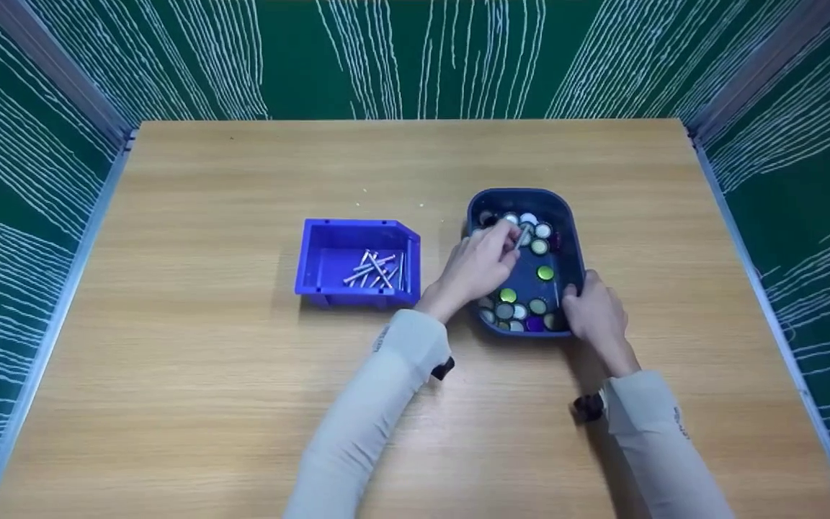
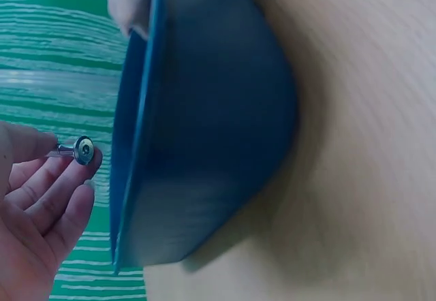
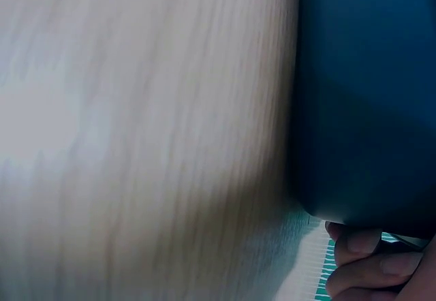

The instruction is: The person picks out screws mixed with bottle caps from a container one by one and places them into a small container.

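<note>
My left hand [image 1: 483,258] is over the far left part of a dark blue tub [image 1: 575,238], pinching a metal screw [image 1: 523,236] between thumb and fingers. The left wrist view shows the round head of that screw [image 2: 84,150] facing the camera, beside the tub's rim. My right hand [image 1: 595,310] grips the tub's near right rim, with the thumb at the inside and the fingers [image 3: 381,267] curled against the outer wall. Inside the tub lie bottle caps [image 1: 540,246] in white, green, purple and dark colours, clustered at the far and near ends.
Left of the tub stands a bright blue bin [image 1: 300,259] with several loose screws [image 1: 379,270] piled in its right half. Both containers are on a wooden table [image 1: 192,303]. Green walls [image 1: 300,65] with white streaks rise behind and at the sides.
</note>
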A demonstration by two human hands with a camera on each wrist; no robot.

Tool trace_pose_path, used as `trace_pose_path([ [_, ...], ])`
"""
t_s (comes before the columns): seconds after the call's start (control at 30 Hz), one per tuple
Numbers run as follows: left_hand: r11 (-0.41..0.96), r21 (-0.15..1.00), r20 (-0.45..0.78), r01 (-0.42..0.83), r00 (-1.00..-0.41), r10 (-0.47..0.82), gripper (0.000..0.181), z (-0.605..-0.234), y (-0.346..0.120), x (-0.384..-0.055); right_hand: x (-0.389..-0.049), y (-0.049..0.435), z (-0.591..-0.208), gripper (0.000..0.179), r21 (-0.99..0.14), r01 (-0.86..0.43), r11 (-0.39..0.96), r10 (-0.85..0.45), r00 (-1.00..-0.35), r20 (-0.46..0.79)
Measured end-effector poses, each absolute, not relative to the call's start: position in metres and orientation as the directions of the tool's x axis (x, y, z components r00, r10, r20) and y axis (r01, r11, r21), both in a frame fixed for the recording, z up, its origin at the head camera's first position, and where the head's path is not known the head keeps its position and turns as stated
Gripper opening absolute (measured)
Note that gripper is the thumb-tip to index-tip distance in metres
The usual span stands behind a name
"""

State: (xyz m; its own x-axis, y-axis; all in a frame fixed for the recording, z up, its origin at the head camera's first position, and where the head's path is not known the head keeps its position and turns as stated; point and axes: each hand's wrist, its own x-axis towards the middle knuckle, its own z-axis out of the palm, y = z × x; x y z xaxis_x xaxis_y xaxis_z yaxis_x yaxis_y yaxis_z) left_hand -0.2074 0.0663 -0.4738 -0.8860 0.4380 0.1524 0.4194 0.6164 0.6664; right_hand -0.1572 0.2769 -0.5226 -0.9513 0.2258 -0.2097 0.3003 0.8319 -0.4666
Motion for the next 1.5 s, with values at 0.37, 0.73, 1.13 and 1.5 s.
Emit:
trace_pose_path([
  [0.37, 0.579, 0.746, 0.127, 0.329, -0.924, 0.361, 0.023, -0.459, 0.029, -0.214, -0.156, 0.279, -0.524, 0.047, -0.467, 0.304, 0.830, 0.224, -0.949, -0.221],
  [0.73, 0.583, 0.765, 0.122, 0.274, -0.950, 0.286, 0.025, -0.456, -0.008, -0.217, -0.154, 0.280, -0.525, 0.049, -0.458, 0.321, 0.829, 0.232, -0.943, -0.239],
  [1.13, 0.623, 0.745, 0.178, 0.239, -0.971, 0.160, 0.027, -0.462, -0.079, -0.207, -0.156, 0.277, -0.524, 0.049, -0.454, 0.309, 0.836, 0.222, -0.946, -0.234],
  [1.5, 0.808, 0.573, 0.123, 0.139, -0.989, 0.083, 0.019, -0.467, -0.115, -0.200, -0.157, 0.277, -0.522, 0.049, -0.457, 0.313, 0.833, 0.224, -0.945, -0.239],
])
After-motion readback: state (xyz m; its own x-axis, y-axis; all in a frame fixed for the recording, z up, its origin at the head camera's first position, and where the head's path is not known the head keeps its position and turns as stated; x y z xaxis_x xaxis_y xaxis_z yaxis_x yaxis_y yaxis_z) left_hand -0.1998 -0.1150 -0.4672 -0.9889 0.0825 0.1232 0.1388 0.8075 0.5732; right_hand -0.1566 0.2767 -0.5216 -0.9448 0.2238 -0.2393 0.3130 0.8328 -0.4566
